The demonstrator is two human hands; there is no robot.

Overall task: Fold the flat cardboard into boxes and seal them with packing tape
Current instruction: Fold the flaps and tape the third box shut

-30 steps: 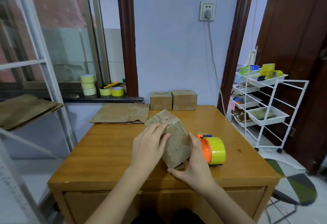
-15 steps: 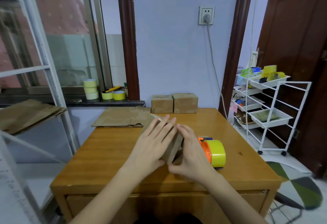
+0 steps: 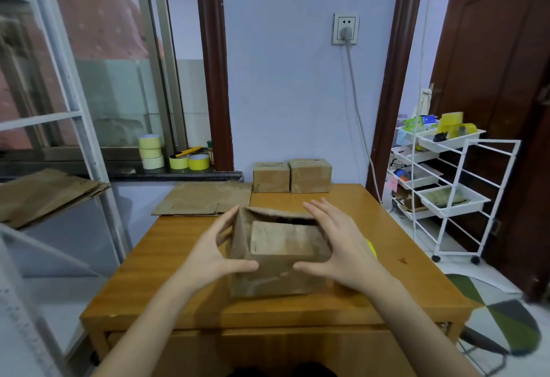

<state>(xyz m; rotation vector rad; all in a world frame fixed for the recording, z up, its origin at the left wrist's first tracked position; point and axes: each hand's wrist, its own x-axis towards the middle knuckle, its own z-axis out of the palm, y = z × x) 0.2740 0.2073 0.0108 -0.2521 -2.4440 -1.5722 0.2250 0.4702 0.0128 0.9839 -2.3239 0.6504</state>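
Observation:
A small brown cardboard box [image 3: 279, 272] stands on the wooden table [image 3: 184, 260], its top open and the flaps partly folded inward. My left hand [image 3: 212, 253] holds the box's left corner, thumb on the front face and fingers along the left flap. My right hand [image 3: 340, 250] holds the right corner the same way, fingers stretched along the right side. Only a yellow sliver of the tape dispenser [image 3: 372, 250] shows behind my right hand. Flat cardboard sheets [image 3: 202, 199] lie at the table's back left.
Two sealed boxes [image 3: 293, 175] stand at the table's back edge against the wall. Yellow tape rolls [image 3: 178, 157] sit on the window sill. More flat cardboard [image 3: 44, 195] lies on a shelf at left. A white wire cart [image 3: 446, 186] stands at right.
The flattened box has been opened up and set upright between both hands. My hands moved from on top of it to its left and right corners. The tape dispenser is now mostly hidden.

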